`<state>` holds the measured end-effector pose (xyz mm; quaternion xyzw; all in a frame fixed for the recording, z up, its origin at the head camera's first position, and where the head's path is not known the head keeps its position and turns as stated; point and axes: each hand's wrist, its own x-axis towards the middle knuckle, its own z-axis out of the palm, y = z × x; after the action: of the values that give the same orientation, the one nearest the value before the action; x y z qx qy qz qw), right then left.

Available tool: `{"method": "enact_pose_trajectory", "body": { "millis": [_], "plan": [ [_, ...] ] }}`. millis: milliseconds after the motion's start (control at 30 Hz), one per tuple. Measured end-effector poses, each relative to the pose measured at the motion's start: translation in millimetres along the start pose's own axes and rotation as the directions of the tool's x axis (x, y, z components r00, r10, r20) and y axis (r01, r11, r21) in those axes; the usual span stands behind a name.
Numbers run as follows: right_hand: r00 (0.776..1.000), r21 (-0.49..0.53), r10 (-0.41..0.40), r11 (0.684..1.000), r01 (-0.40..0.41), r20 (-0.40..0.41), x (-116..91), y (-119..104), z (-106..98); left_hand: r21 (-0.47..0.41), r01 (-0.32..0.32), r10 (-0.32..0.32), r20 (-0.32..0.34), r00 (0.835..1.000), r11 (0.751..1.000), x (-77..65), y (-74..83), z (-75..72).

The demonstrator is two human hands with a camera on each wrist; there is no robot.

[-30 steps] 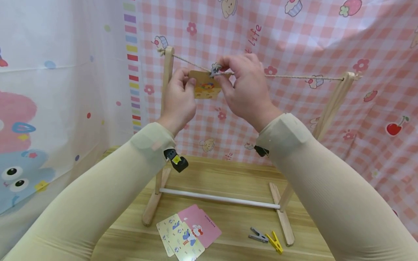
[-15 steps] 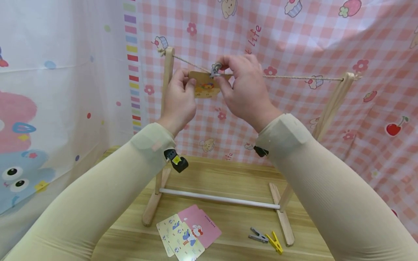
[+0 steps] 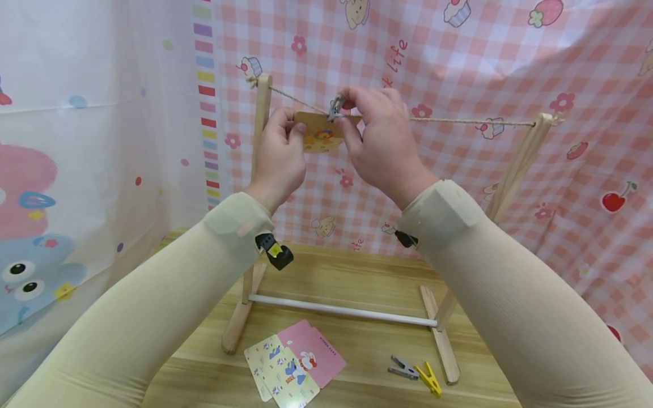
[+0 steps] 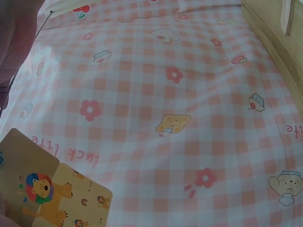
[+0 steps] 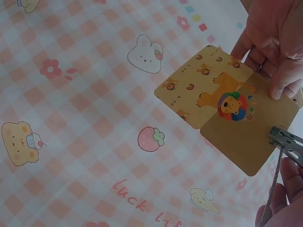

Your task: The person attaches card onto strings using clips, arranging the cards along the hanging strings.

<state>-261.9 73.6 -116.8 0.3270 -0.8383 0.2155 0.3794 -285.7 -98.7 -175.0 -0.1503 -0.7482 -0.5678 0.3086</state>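
Observation:
Up at the rope [image 3: 474, 120], my left hand [image 3: 280, 150] pinches the left edge of a tan and yellow card [image 3: 320, 136] between thumb and fingers. A rainbow-maned lion is printed on the card [image 5: 232, 106], seen best in the right wrist view. My right hand [image 3: 385, 133] pinches a grey clothespin [image 3: 335, 107] at the card's top edge. In the right wrist view, the clothespin's [image 5: 286, 142] tips overlap the card's edge where the rope meets it. The left wrist view shows the card [image 4: 52, 194] at lower left.
The rope is strung between the posts of a wooden stand [image 3: 520, 158] with a white crossbar [image 3: 342, 309]. Below on the table lie a pink card [image 3: 321, 354], yellow patterned cards [image 3: 285, 368], a grey clothespin [image 3: 405, 368] and a yellow clothespin [image 3: 429, 378]. A checked curtain [image 3: 459, 73] hangs behind.
My right hand has shifted very slightly, and more of the clothespin it holds shows past the fingers. My left hand and the card stay nearly still.

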Motion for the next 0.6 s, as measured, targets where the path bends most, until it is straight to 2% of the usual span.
{"method": "enact_pose_trajectory", "body": {
  "millis": [333,600],
  "plan": [
    [1.000,-0.023,-0.017,1.000,0.017,-0.006,-0.8,2.0,-0.1,0.012,0.000,0.000,0.009,1.000,1.000,-1.0,0.7,-1.3],
    [1.000,-0.030,0.016,0.999,-0.016,0.004,-2.6,2.8,-0.2,0.009,-0.002,0.002,0.003,1.000,1.000,-0.9,0.7,-0.7]
  ]
}}
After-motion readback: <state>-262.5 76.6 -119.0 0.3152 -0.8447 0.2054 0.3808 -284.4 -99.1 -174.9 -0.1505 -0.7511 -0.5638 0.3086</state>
